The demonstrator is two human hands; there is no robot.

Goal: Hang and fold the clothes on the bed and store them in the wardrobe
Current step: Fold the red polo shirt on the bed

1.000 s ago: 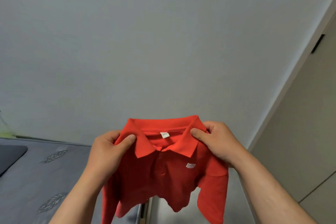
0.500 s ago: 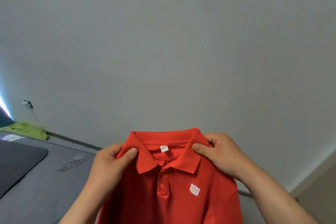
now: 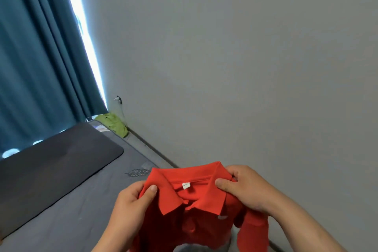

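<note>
Both hands pinch the red polo shirt (image 3: 190, 217) at the shoulders, just outside the collar. In the head view, the left hand (image 3: 133, 204) closes on the shirt's left shoulder with the thumb (image 3: 150, 191) pressed flat on the front of the cloth and the other fingers hidden behind it. The right hand (image 3: 245, 187) grips the other shoulder the same way, thumb on top by the collar point, knuckles bunched above the fabric. Both forearms rise from the bottom edge, angled inward. The shirt hangs in the air above the near corner of the bed (image 3: 77, 210), collar upward, front facing the camera. To the left the grey bed surface lies open, with a dark mat (image 3: 53, 165) further back. A green garment (image 3: 113, 122) lies at the bed's far end, against the wall (image 3: 235, 63) and near the curtain (image 3: 34, 57).
</note>
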